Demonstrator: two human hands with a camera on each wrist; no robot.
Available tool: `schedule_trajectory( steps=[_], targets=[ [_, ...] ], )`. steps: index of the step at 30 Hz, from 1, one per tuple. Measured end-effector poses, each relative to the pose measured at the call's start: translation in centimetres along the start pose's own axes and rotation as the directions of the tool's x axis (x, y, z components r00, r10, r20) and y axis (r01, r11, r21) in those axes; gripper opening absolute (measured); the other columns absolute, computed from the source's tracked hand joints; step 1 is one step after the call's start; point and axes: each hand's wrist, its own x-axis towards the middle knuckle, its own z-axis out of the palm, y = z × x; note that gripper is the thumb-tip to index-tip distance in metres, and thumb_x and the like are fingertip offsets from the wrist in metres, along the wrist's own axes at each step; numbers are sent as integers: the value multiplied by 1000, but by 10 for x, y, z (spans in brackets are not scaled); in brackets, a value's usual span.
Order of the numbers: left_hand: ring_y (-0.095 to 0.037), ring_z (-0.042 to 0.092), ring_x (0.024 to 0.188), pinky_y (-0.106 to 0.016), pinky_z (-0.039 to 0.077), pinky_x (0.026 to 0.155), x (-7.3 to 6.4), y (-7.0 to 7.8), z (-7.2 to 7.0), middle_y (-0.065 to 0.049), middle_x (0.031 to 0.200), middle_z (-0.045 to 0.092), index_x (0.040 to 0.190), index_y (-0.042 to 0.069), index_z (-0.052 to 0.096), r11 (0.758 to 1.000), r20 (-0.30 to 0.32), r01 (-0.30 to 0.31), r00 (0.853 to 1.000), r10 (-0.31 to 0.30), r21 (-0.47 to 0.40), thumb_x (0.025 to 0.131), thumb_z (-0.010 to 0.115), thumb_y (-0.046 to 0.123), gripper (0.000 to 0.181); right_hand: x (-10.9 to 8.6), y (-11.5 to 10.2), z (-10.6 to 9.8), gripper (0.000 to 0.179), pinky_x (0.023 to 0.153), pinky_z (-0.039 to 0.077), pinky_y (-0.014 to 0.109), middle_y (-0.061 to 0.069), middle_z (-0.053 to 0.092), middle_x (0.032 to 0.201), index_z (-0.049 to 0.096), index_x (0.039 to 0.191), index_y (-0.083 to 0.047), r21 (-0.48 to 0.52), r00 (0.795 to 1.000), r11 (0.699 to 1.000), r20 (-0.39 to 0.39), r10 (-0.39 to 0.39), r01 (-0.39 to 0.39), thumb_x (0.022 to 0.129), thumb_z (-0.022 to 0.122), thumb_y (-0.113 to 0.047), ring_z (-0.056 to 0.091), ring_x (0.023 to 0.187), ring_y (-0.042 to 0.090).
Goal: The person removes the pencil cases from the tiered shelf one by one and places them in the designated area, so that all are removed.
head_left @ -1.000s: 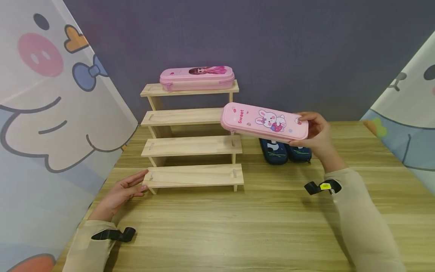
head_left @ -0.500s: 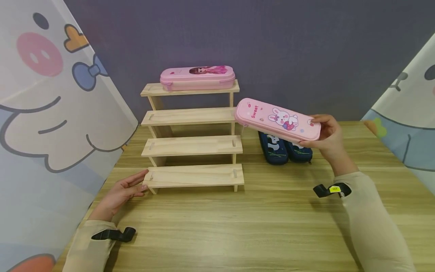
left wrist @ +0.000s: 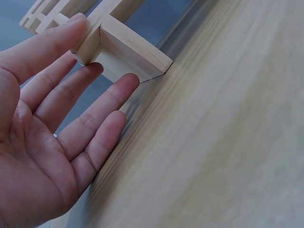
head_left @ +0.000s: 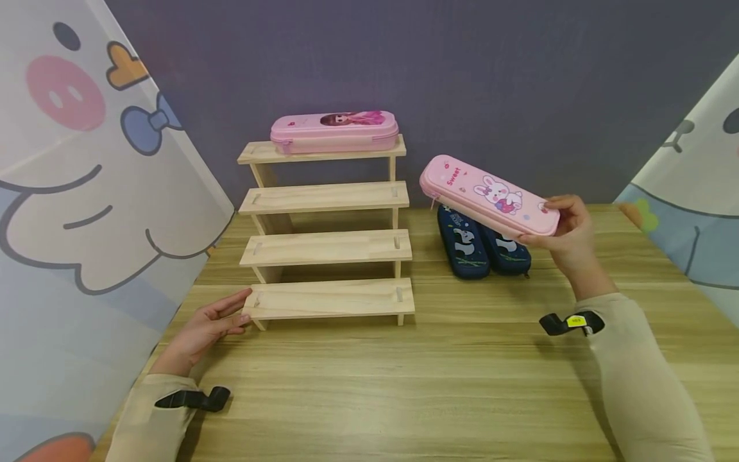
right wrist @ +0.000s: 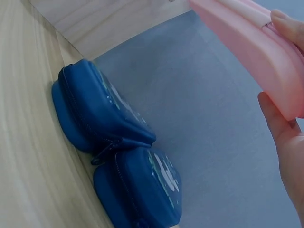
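My right hand (head_left: 571, 234) grips one end of a pink pencil case (head_left: 491, 196), thumb and fingers on opposite sides. The case carries a bunny and the word "Sweet", and is tilted, its far end raised, above two dark blue panda pencil cases (head_left: 464, 247). In the right wrist view its pink side (right wrist: 251, 52) hangs apart from the blue cases (right wrist: 137, 185). My left hand (head_left: 202, 330) rests its fingertips at the left end of the lowest step of a wooden stepped shelf (head_left: 331, 299); its other fingers are extended and loose in the left wrist view.
Another pink pencil case (head_left: 335, 133), with a doll picture, lies on the shelf's top step. A dark grey panel (head_left: 491, 77) stands behind. Printed cartoon panels (head_left: 115, 224) flank the wood-grain table (head_left: 375, 391) on both sides.
My right hand has moved right, carrying the bunny pencil case away from the shelf; its far end has risen and more of the blue cases shows. My left hand has stayed put.
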Motion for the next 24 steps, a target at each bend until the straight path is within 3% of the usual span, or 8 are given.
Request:
schedule_trajectory(
  steps=[3,8,14,24],
  targets=[
    [0,62,107,-25,56,82,-1,1,1,28,123,54,150,17,48,1000,-5,12,1000,-12,9,100,62,8,53,0,1,-2,63,75,58,24,13,60,100,57,96,16,-11,1000,1000,-30,-8,8,42,89,26,57,92,21],
    [0,62,106,-25,56,82,-1,2,1,28,123,54,149,18,49,1000,-6,9,1000,-8,6,99,62,7,53,-2,2,-3,59,74,58,25,15,59,99,58,95,13,-26,992,999,-127,28,-32,46,79,38,58,89,21],
    [0,62,107,-25,56,81,-1,0,0,28,123,55,148,19,50,1000,1,-2,1000,2,1,99,61,6,52,-5,5,-2,60,70,58,22,13,56,100,60,94,4,-141,961,983,-265,75,-116,51,65,46,58,86,18],
    [-1,61,107,-26,56,82,0,-1,-1,28,123,54,150,16,47,1000,-2,0,1000,0,9,100,61,6,53,-5,9,-2,63,71,55,15,8,55,105,61,98,-4,-287,909,938,-412,63,-195,54,69,41,58,91,13]
  ],
)
